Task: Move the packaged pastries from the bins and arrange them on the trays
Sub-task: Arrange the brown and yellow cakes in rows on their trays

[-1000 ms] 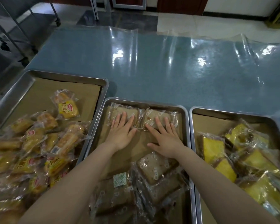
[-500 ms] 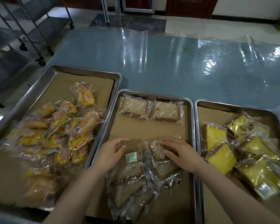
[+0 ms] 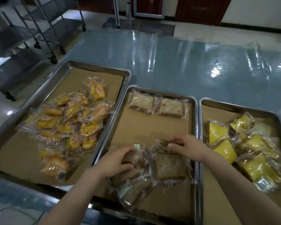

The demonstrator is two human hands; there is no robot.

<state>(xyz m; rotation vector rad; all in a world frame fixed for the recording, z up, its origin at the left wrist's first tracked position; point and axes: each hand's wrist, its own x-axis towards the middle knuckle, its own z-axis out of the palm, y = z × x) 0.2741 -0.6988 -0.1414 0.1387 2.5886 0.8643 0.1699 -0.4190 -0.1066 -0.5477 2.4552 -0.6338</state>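
Steel trays: three side by side on blue table (image 3: 177,62); middle tray (image 3: 195,127) at frame centre, paper-lined.
Arranged row: two brown cake packets (image 3: 142,103) (image 3: 172,108) flat, touching, along top edge of middle tray; released a second ago, now lying free.
Left hand (image 3: 115,161): drawn back from that row to lower centre; fingers curled over brown packet (image 3: 133,157) atop loose heap, closed around it.
Right hand (image 3: 187,146): likewise pulled back; fingertips pinching wrapper edge of another packet (image 3: 169,166), lightly closed, not lifted.
Loose heap (image 3: 133,189): overlapping at bottom of middle tray.
Meaning: first row done; second row next, bare paper mid-tray as likely spot.
Other trays: orange bun packets (image 3: 75,120) piled left; yellow cake packets (image 3: 243,146) jumbled right, unsorted.
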